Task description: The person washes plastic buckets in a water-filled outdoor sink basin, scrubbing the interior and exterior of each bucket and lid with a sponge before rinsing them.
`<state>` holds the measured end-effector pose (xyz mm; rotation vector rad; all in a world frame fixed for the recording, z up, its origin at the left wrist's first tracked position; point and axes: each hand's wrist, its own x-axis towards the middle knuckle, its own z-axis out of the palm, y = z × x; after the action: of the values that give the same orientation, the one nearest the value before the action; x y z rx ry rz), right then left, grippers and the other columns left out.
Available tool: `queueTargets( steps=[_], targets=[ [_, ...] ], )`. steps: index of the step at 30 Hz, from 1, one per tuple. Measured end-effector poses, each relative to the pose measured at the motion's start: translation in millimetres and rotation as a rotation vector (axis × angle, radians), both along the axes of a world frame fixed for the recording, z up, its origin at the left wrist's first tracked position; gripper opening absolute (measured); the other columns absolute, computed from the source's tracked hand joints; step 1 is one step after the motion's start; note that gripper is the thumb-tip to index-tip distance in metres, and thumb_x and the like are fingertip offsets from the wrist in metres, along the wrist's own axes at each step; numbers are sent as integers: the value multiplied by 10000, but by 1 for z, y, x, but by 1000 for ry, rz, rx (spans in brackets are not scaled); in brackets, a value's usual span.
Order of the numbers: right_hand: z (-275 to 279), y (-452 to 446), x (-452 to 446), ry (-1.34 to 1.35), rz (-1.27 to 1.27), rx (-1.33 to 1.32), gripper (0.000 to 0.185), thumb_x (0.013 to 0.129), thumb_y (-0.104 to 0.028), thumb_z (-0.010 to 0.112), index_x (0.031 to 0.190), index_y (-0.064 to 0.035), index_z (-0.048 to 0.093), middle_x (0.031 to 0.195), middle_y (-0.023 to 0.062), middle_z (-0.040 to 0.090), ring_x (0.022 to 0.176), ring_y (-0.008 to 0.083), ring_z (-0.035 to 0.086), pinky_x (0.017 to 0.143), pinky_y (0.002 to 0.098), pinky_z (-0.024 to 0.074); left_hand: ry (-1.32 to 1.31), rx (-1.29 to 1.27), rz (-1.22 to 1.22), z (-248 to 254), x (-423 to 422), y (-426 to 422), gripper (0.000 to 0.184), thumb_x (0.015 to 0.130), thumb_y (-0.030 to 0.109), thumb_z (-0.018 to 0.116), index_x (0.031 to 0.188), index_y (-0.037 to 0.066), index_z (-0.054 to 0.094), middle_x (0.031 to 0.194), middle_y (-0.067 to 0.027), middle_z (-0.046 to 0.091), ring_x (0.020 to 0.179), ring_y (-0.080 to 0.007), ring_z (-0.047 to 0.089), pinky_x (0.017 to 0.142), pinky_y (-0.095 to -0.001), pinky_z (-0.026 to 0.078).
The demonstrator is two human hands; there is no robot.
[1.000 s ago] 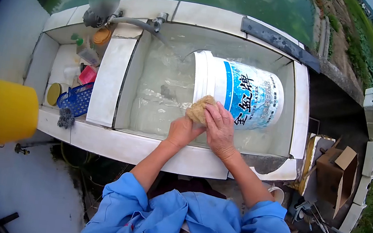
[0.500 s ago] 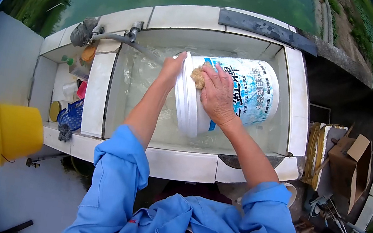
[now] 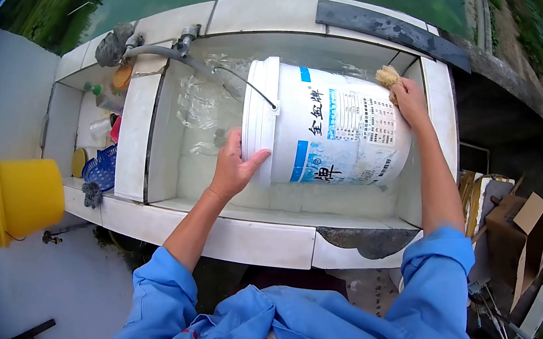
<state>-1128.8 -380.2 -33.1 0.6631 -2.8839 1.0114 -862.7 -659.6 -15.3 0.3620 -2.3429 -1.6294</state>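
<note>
A white plastic bucket [image 3: 292,127] with blue and black print lies on its side in a tiled basin [image 3: 240,238] of water, its rim toward the left. My left hand [image 3: 235,167] grips that rim at the lower left, thumb on the near side. At the bucket's base end, upper right, my right hand [image 3: 409,100] is closed on a tan sponge [image 3: 388,76], which touches or nearly touches the bucket's edge. A thin wire handle [image 3: 246,81] is attached near the rim.
A grey hose [image 3: 162,53] runs from a tap [image 3: 188,34] into the basin. The left compartment holds a blue basket [image 3: 102,167] and bottles. A yellow bucket [image 3: 29,196] hangs at the left wall. A cardboard box [image 3: 515,227] stands right; green water lies beyond.
The bucket has been rolled, showing a different printed side and its wire handle. My right hand moved right with the sponge to the base end; my left hand shifted down the rim.
</note>
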Motion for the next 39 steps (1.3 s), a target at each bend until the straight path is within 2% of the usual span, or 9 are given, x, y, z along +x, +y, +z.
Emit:
queueTargets(
  steps=[5,12,15,20,21,26,30,34,39],
  targets=[
    [-30,24,8,-532,-309,-492,241,806,-196,491,877,10,594,752,48,579,660,117,522,617,251,423,-257,-240,-222,-43,45,-32,482,716,263,712,1065,30,475,909,-130,629,793,-280,614,706,-343,476],
    [-72,42,-29,-807,-172,-277,303,843,-218,506,1042,-2,580,903,81,608,760,137,559,692,282,456,-486,-857,-378,-51,61,-59,442,731,306,675,1093,102,528,1061,-89,593,979,-272,553,812,-363,433],
    [-119,41,-35,-652,-151,-155,236,797,-176,502,927,-5,599,815,85,608,731,167,578,660,303,471,-981,-635,-404,-3,72,-79,481,734,282,675,1149,126,487,1158,-71,541,1039,-276,520,838,-370,424],
    [-147,27,-26,-475,-189,-164,229,801,-168,489,944,-22,591,848,84,603,766,162,577,673,295,472,-471,-435,-54,29,72,-65,716,683,268,725,1254,91,332,1144,-125,531,1068,-277,501,882,-383,403],
    [-135,23,-30,-569,-211,-286,228,801,-167,487,948,-25,589,855,83,602,774,162,576,676,293,472,-222,-538,-44,27,65,-56,796,663,265,744,1278,70,278,1119,-154,538,1064,-277,503,891,-381,399],
    [-6,1,-13,-898,-197,-827,199,810,-136,471,952,-37,569,886,54,586,770,136,566,668,265,464,-218,-224,4,-6,19,-31,778,614,249,777,1198,17,317,1001,-173,573,944,-264,564,818,-361,449],
    [65,-59,67,-702,70,-652,211,823,-129,484,947,12,580,835,29,562,750,113,540,684,225,429,-324,-121,36,8,3,-26,667,622,216,766,1133,7,391,985,-149,572,897,-235,578,756,-332,479],
    [67,-137,170,165,328,-487,269,738,-73,570,996,-3,545,1061,144,502,975,288,490,850,339,407,-313,-161,46,12,-23,-33,604,597,314,770,998,20,427,947,-191,587,875,-294,591,740,-351,472],
    [60,-205,164,502,426,-152,197,711,-148,623,896,-113,567,948,46,530,908,219,491,755,340,375,-91,-152,4,10,-35,-34,610,571,331,770,977,-2,459,992,-247,579,901,-337,586,720,-357,470]
  ],
)
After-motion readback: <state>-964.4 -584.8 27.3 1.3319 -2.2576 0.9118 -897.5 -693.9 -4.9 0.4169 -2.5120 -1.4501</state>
